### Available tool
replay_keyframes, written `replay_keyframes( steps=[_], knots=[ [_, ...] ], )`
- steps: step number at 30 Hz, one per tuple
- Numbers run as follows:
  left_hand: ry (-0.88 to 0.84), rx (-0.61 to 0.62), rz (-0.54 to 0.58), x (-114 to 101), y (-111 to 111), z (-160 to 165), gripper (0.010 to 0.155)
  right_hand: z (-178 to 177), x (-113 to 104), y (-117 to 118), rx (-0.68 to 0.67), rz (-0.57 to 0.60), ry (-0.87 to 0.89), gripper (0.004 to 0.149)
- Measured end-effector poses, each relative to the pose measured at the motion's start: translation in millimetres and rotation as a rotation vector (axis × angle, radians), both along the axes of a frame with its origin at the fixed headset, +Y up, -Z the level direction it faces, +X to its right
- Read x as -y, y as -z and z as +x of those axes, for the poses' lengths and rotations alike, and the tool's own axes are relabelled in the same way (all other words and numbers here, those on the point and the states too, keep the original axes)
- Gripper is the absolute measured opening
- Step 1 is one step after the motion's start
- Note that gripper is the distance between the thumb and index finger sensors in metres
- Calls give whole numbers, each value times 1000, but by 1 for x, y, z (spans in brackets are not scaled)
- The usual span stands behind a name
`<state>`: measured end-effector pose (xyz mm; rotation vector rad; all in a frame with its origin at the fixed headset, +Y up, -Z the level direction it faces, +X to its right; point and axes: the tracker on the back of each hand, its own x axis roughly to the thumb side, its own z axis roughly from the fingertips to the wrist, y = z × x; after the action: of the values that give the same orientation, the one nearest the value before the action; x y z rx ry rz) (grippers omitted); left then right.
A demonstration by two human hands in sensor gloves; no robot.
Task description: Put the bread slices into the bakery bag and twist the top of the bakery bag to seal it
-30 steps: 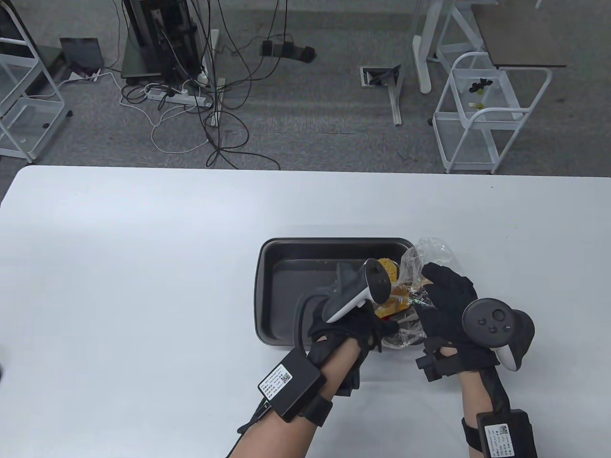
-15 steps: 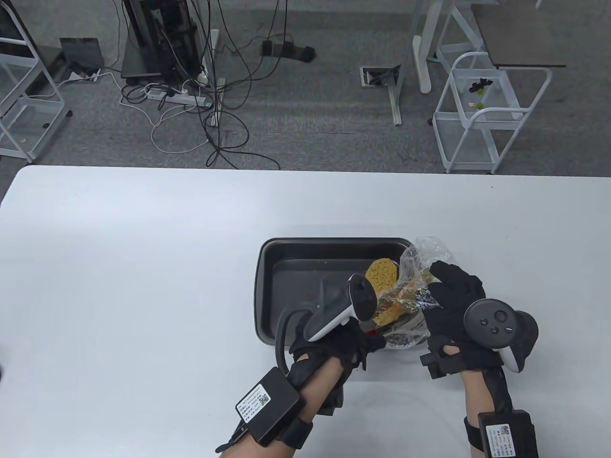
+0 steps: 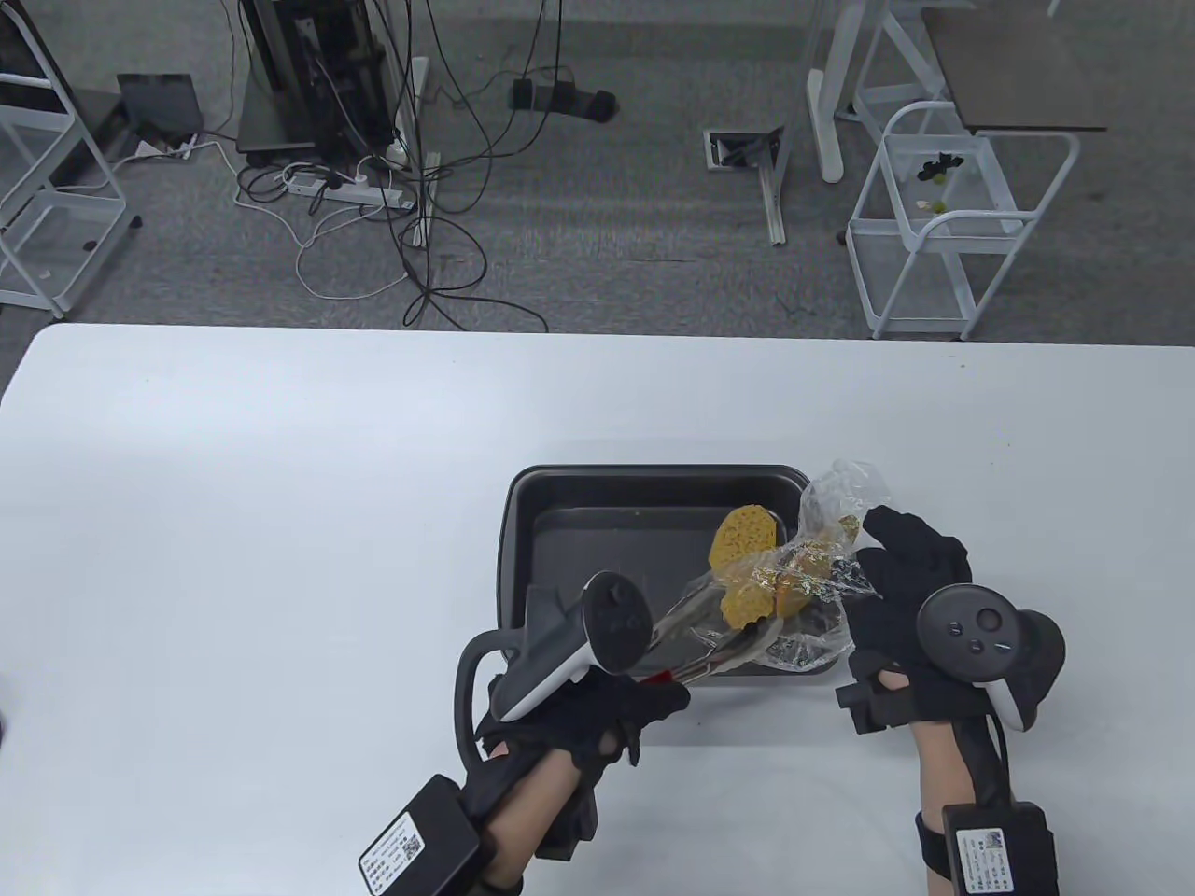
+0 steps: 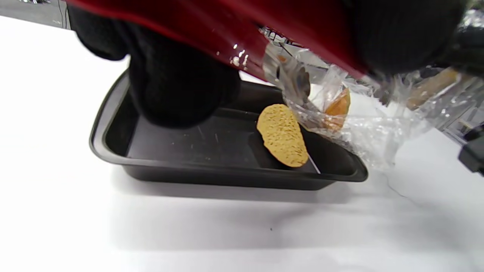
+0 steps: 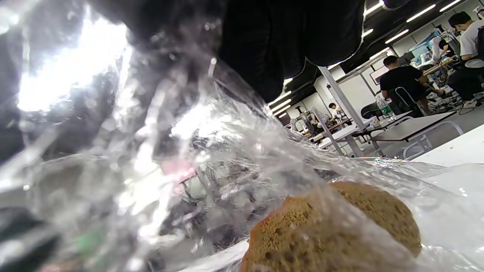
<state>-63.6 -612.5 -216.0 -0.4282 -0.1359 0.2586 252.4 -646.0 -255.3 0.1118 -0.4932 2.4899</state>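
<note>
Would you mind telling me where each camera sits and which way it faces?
Table view: overhead, looking down; left hand with tongs, right hand at bag.
Left wrist view: low under the left hand, facing tray, loose slice.
Right wrist view: inside bag folds, facing a slice.
All three show the bag.

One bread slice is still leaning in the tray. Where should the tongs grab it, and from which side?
Grip the bread slice across its raised upper edge, faces between the tips of the tongs, coming from the left hand side. It stands tilted against the tray wall, and the bag in the right hand crowds its right.
</note>
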Motion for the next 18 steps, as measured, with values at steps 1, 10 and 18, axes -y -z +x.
replay_keyframes(
  steps=[1, 10, 18],
  knots=[
    [-17, 0, -14, 0, -1, -4, 91, 1, 0, 0, 3, -1, 0, 42],
    [-51, -37, -14, 0, -10, -39, 91, 16, -1, 1, 52, 5, 17, 42],
    [-65, -90, -86, 16, 3, -53, 91, 28, -2, 1, 87, 12, 49, 42]
  ],
)
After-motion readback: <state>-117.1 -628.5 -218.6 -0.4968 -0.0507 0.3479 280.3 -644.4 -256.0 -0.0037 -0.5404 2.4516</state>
